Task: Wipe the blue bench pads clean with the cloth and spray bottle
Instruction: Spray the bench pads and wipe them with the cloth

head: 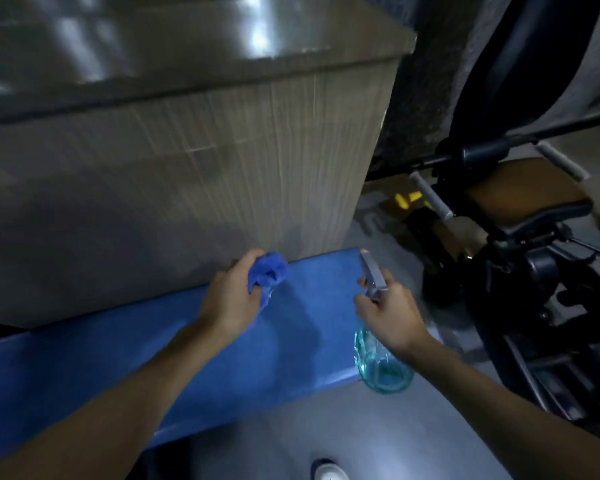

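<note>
Now the cloth [269,271] is clamped in curled fingers of the left hand [234,296], the spray bottle [381,362] in those of the right hand [390,306], and the bench pad [309,299] is stretched crosswise just beneath both, nearest the cloth.

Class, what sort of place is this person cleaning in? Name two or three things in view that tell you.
Probably a gym. A long blue bench pad lies in front; to the right stands a black exercise machine with a brown padded seat and grey grip handles.
</note>
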`<move>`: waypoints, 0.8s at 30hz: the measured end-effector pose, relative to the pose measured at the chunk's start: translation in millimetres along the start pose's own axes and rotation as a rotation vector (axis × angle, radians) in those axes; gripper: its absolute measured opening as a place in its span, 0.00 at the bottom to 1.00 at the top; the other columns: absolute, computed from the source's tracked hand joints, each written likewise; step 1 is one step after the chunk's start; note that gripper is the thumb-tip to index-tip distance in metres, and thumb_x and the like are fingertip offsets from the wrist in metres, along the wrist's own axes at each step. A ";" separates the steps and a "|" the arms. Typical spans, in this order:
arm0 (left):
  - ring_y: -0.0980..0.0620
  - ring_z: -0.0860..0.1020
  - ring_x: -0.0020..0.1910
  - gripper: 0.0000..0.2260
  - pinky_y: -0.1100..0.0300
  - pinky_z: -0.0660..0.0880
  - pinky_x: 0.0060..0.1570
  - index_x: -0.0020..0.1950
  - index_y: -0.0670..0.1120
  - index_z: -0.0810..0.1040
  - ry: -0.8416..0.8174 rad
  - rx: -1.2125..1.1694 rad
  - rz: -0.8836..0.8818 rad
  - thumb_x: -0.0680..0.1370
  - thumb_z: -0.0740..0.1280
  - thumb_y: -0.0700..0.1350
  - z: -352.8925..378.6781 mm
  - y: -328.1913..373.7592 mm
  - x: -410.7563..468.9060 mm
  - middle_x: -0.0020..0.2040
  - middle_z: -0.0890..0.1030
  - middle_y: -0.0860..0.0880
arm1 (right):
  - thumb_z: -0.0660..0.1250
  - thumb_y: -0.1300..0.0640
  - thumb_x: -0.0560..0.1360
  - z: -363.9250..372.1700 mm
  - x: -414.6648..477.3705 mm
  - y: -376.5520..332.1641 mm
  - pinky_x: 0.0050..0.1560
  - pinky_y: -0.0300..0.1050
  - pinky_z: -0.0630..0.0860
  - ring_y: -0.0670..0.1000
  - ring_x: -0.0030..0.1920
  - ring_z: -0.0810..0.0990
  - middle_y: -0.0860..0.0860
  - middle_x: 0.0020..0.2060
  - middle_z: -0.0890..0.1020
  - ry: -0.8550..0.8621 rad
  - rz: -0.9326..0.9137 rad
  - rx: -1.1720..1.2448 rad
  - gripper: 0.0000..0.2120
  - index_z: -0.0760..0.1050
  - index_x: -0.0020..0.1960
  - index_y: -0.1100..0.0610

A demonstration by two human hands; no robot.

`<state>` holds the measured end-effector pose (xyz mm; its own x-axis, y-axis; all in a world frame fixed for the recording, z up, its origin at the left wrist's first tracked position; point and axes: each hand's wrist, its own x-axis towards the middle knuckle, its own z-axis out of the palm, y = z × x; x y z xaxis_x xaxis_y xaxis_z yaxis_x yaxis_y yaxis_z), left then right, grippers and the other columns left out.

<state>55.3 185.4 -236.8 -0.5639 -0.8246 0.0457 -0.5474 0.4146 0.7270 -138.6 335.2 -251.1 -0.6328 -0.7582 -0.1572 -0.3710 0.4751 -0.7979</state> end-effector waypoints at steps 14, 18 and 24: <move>0.43 0.40 0.80 0.47 0.33 0.51 0.71 0.77 0.63 0.48 -0.322 0.573 -0.165 0.64 0.60 0.78 215.8 -205.6 14.6 0.81 0.40 0.50 | 0.66 0.63 0.71 130.4 13.6 177.8 0.43 0.54 0.78 0.56 0.38 0.80 0.49 0.38 0.81 -0.026 0.238 0.041 0.12 0.72 0.49 0.47; 0.40 0.36 0.79 0.55 0.31 0.45 0.72 0.79 0.59 0.35 -0.464 0.683 -0.200 0.62 0.58 0.81 225.4 -215.1 15.2 0.80 0.35 0.49 | 0.66 0.61 0.70 132.6 19.2 186.1 0.42 0.56 0.79 0.57 0.36 0.81 0.50 0.37 0.80 -0.018 0.256 0.042 0.14 0.71 0.48 0.43; 0.42 0.71 0.63 0.45 0.45 0.69 0.58 0.78 0.58 0.57 -0.226 0.723 -0.028 0.64 0.70 0.68 221.2 -207.4 5.0 0.64 0.73 0.47 | 0.64 0.50 0.65 135.5 27.2 183.7 0.41 0.57 0.81 0.61 0.36 0.82 0.53 0.32 0.80 0.012 0.344 0.047 0.10 0.73 0.40 0.56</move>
<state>29.2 180.5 -538.8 -0.6145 -0.7715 -0.1646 -0.7884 0.6082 0.0923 -131.9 341.3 -480.8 -0.7235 -0.5518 -0.4147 -0.1032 0.6805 -0.7255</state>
